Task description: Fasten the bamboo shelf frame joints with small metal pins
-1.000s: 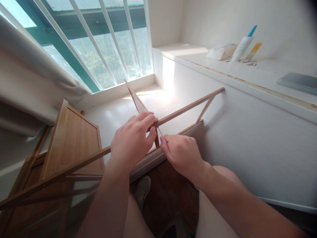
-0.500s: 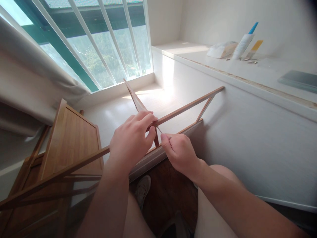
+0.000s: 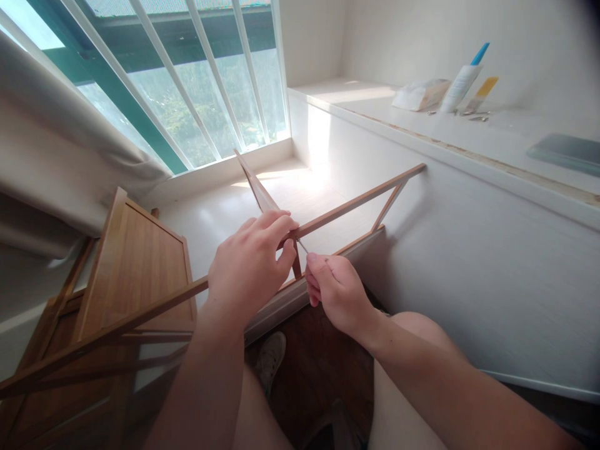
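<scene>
My left hand (image 3: 248, 265) is closed over a long thin wooden rail (image 3: 360, 200) of a bamboo frame, gripping it where a short upright post (image 3: 296, 265) joins. My right hand (image 3: 338, 290) is pinched shut on a thin metal tool (image 3: 302, 245), likely a hex key, whose tip meets the rail at that joint just beside my left fingertips. The rail runs from the lower left up to the white wall on the right.
A wooden shelf panel (image 3: 135, 262) leans at the left by a curtain (image 3: 56, 156). A barred window (image 3: 187, 81) is ahead. A white ledge (image 3: 469, 137) holds tubes (image 3: 462, 84), a packet (image 3: 419, 95) and a dark flat object (image 3: 565, 153). A shoe (image 3: 269, 359) rests on the dark floor.
My right hand has rotated at the wrist, its fingers curling further under while still holding the tool at the joint. My left hand and the rail have stayed in place.
</scene>
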`<state>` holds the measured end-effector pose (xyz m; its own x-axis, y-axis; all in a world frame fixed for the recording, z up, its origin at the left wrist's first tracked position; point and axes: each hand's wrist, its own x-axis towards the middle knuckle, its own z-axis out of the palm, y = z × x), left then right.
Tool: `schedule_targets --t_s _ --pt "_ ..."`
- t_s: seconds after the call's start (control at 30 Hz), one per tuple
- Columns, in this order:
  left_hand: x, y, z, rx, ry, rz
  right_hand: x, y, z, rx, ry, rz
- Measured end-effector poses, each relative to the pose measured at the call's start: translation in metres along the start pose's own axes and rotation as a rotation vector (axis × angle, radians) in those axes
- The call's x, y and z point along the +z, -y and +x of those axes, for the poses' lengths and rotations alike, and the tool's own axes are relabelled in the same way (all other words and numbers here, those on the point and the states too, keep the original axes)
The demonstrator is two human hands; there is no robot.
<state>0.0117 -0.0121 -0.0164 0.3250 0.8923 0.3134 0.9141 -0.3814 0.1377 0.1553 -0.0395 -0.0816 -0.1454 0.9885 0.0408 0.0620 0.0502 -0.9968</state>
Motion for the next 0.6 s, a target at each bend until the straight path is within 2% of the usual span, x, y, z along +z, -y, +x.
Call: schedule_targets --t_s 0.1,0.17,0.4,0.6 --pt "-0.0003 -0.0009 -0.0001 0.001 -0.002 -0.001 0.0022 0.0035 0.0004 0.091 0.066 0.255" --pt "-0.0006 -0.0015 0.0001 0.002 0.0 -0.003 0.0024 0.0054 0.0006 0.121 0.088 0.333" --pt "-0.0006 -0.0006 0.0006 -0.005 0.008 -0.006 0.0009 0.0006 0.0003 0.067 -0.007 0.218" --pt "0.0011 -0.0004 -0.0001 -0.001 -0.002 0.003 0.0 0.0057 -0.0003 0.137 0.084 0.323"
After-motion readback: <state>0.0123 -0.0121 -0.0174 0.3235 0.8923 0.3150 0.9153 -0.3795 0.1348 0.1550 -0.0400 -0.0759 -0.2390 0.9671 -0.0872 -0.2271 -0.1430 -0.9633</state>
